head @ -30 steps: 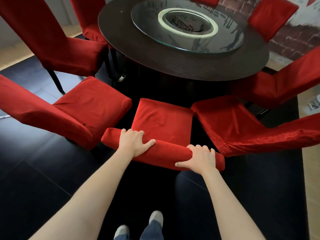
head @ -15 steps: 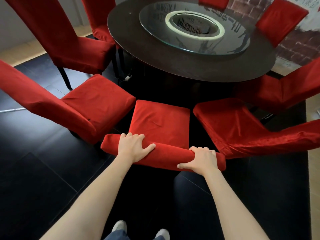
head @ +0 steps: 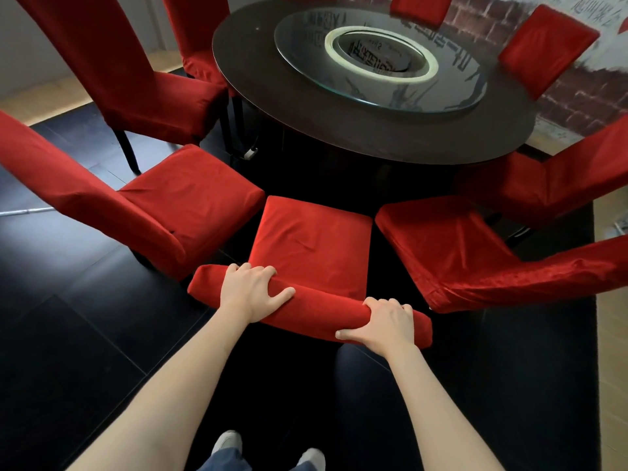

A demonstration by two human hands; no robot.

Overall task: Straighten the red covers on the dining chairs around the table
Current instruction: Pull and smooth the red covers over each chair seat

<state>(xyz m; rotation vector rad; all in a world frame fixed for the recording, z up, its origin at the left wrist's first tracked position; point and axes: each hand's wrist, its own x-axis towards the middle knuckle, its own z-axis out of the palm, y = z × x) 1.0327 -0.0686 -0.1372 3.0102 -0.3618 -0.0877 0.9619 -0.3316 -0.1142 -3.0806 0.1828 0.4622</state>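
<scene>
Both hands barely shifting since earlier; left hand & right hand gripping centre chair's backrest top. Should be tugging cover evenly, w/ matched tension.

Red covers; dark brown table; black floor; brick-patterned wall.

The view holds 9 chairs in red covers ringed around 1 round worktop; 1 of them is cut off at the top edge. On the worktop sits 1 glass turntable with 1 pale ring. 2 hands and 2 shoes show.
</scene>
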